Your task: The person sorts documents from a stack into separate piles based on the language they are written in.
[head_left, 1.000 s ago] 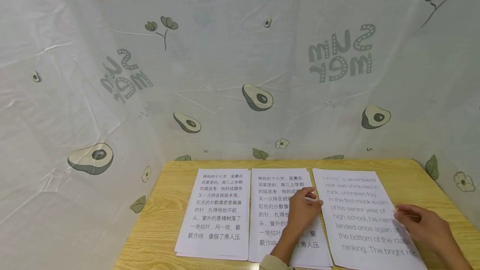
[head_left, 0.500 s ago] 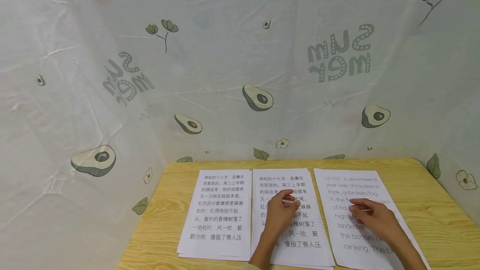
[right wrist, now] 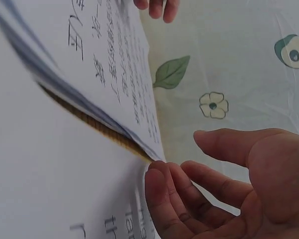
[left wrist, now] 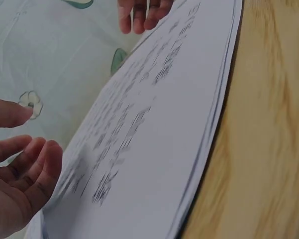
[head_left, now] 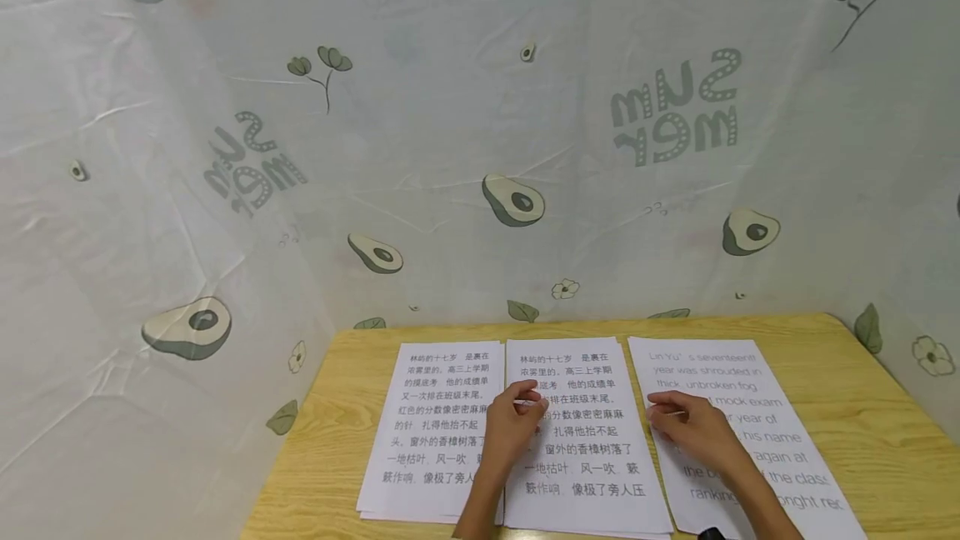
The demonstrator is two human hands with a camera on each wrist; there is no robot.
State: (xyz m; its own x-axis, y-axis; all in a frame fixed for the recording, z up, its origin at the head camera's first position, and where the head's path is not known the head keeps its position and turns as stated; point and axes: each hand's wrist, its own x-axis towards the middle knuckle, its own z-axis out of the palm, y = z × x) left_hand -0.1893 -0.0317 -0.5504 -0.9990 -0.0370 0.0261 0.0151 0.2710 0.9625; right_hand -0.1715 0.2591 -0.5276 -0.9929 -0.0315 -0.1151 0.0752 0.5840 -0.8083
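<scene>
My left hand is over the left side of the middle stack of paper, printed with Chinese text. Its fingers are loosely bent, with nothing between them in the left wrist view. Over the left edge of the right-hand paper, printed in English, is my right hand. In the right wrist view its thumb stands apart from its bent fingers, which are close to the paper edges; whether they touch is unclear. A left stack of paper with Chinese text lies beside the middle one, partly behind my left forearm.
The three paper piles lie side by side on a wooden table. Behind and to the left hangs a pale curtain with avocado and leaf prints. A small dark object shows at the bottom edge near my right forearm.
Both hands have moved left: my left hand from the middle stack's right edge to its left side, my right hand from the English paper's right edge to its left edge. The papers lie still.
</scene>
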